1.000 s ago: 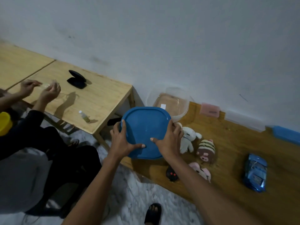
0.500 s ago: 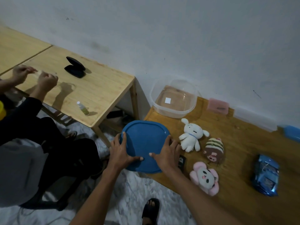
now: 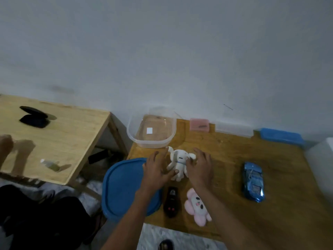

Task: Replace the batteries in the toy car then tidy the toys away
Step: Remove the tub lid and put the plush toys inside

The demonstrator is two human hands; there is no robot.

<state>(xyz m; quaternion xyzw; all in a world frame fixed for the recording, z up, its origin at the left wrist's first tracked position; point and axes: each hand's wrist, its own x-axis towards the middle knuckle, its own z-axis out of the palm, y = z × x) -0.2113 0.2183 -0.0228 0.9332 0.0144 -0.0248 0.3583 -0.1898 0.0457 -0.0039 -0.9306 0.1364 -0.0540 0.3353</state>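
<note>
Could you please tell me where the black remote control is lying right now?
In the head view, the black remote control lies near the table's front edge, between the blue lid on its left and the pink plush toy on its right.

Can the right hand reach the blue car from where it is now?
Probably yes. The right hand is at the white plush, and only bare table lies between it and the car.
</note>
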